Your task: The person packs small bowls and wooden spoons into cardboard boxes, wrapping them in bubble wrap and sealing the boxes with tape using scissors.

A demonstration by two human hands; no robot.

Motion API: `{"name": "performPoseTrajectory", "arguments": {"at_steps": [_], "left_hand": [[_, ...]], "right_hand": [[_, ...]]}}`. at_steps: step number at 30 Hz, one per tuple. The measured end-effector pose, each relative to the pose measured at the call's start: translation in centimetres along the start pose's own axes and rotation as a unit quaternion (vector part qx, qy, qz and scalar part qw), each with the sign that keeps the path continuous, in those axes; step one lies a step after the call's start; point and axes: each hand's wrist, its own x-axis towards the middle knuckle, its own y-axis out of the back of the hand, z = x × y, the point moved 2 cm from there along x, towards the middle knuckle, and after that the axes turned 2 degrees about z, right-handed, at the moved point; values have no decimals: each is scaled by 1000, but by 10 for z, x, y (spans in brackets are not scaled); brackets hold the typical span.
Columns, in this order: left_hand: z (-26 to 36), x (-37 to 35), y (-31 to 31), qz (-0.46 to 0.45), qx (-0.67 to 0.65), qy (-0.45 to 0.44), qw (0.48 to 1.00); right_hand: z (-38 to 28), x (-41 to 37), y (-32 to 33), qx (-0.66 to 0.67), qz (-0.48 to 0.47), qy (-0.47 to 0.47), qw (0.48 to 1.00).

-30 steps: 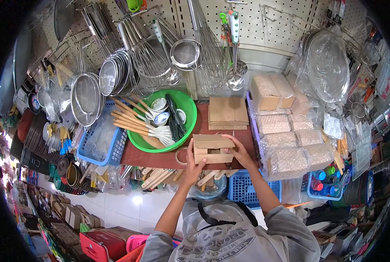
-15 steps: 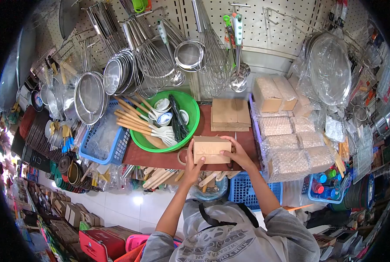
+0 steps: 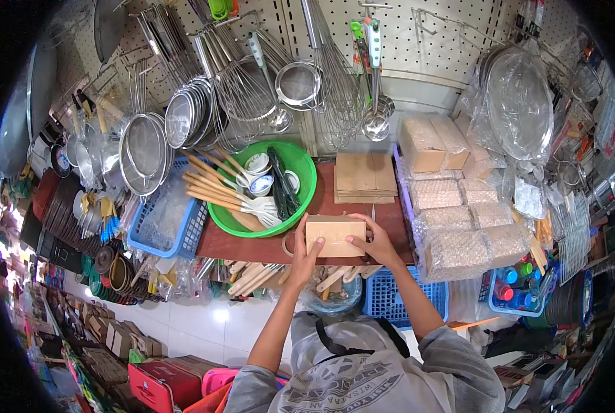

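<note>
A small brown cardboard box (image 3: 336,237) is held between my two hands, just above the front edge of the red-brown work surface (image 3: 252,256). My left hand (image 3: 305,249) grips its left end, with the thumb on the near face. My right hand (image 3: 374,242) holds the right end in the same way. The box's lid side looks closed. Behind it lies a stack of flat brown cardboard pieces (image 3: 365,175). Part of a tape roll (image 3: 288,244) shows beside my left hand. A pointed blade tip (image 3: 373,210) lies near my right fingers.
A green basin (image 3: 307,189) holds wooden-handled spatulas, small bowls and a dark wrapped bundle. To the right, a purple-edged crate (image 3: 403,199) carries several bubble-wrapped boxes (image 3: 457,253). Whisks (image 3: 331,89) and strainers (image 3: 299,84) hang behind. Blue baskets (image 3: 405,297) stand below.
The box has tilted so its near face is flatter toward me, and the seam seen before is now pressed closed. Both hands keep their hold at its ends.
</note>
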Motion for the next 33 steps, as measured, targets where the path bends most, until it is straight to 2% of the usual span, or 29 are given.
{"name": "performPoseTrajectory", "arguments": {"at_steps": [3,6,9,12,15,18,21,24,33], "left_hand": [[-1,-2,0,14,-2,11,1000],[8,-6,-3,45,49,8,998],[16,-7,-7,52,31,22,998],[17,-7,-9,67,25,22,997],[18,-7,-9,71,59,28,995],[17,-7,-10,77,82,31,993],[16,-8,-12,74,16,69,995],[14,-9,-13,76,63,60,993],[1,-9,-16,76,38,49,995]], "right_hand": [[0,-1,1,-49,-2,-13,999],[-15,-5,2,-135,18,0,991],[-34,-13,-6,-224,129,134,957],[-62,-20,-6,-364,124,281,879],[-59,-19,-6,-367,96,328,865],[-56,-19,-8,-409,75,321,851],[-60,-20,-10,-419,87,347,835],[-58,-18,-10,-424,90,347,832],[-51,-13,-6,-423,98,381,816]]}}
